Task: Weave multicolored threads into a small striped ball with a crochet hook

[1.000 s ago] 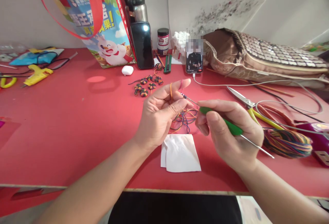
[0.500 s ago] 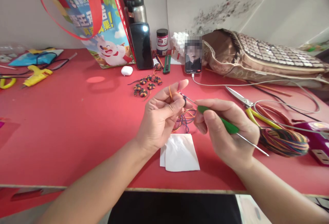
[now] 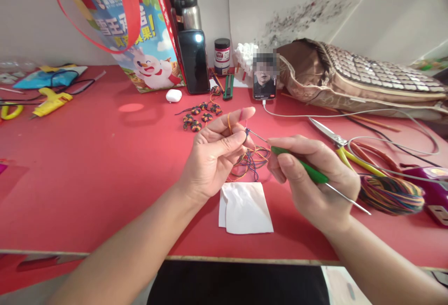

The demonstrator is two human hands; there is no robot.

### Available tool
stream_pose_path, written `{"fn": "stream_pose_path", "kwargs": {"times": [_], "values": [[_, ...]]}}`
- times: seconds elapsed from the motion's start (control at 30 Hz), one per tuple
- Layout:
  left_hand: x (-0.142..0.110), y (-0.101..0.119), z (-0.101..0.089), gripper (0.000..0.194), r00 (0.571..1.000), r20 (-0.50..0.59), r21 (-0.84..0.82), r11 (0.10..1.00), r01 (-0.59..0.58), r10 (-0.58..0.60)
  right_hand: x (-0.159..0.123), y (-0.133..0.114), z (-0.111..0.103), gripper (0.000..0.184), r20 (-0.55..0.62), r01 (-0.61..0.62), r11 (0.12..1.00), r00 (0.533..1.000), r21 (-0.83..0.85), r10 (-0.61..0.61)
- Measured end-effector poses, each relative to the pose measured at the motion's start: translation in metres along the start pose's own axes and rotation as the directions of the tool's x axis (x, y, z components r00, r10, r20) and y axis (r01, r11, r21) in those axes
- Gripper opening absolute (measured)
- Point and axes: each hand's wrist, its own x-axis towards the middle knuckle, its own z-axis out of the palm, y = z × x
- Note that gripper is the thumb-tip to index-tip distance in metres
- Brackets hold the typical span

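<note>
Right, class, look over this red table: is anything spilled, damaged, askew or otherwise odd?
Nothing looks spilled or damaged. The loose thread between the left hand and right hand looks tangled, unlike the gathered coil. The white cable also trails across the handles of the scissors, looking untidy.

The hands hold a green-handled hook and yarn over a red table.
</note>
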Motion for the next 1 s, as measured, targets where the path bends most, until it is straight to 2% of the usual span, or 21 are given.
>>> {"fn": "stream_pose_path", "kwargs": {"times": [0.17, 0.47, 0.6, 0.67, 0.8, 1.0], "values": [[0.001, 0.005, -0.002, 0.022, 0.999, 0.014, 0.007, 0.999, 0.035, -0.035, 0.001, -0.002, -0.001, 0.036, 0.026, 0.013, 1.000, 1.000, -0.005, -0.012], [0.005, 0.021, -0.005, 0.026, 0.981, 0.003, 0.050, 0.980, 0.194, -0.194, 0.004, -0.007, -0.010, 0.032, 0.105, -0.017, 0.999, 0.994, -0.052, 0.022], [0.005, 0.021, -0.006, 0.027, 0.976, 0.003, 0.063, 0.974, 0.219, -0.220, 0.004, -0.008, -0.010, 0.029, 0.109, -0.024, 0.997, 0.994, -0.074, 0.033], [0.005, 0.017, -0.005, 0.027, 0.984, -0.016, 0.084, 0.980, 0.178, -0.178, 0.004, -0.007, -0.009, 0.025, 0.074, -0.047, 0.996, 0.996, -0.077, 0.053], [0.004, 0.010, -0.003, 0.027, 1.000, -0.030, 0.173, 0.985, 0.007, -0.002, 0.003, -0.004, -0.007, 0.020, 0.000, -0.070, 0.996, 0.998, -0.060, 0.070], [0.003, 0.004, -0.006, 0.022, 0.983, 0.032, 0.292, 0.939, -0.183, 0.182, 0.004, -0.003, -0.005, 0.015, -0.031, -0.149, 0.987, 0.988, 0.067, 0.151]]}}
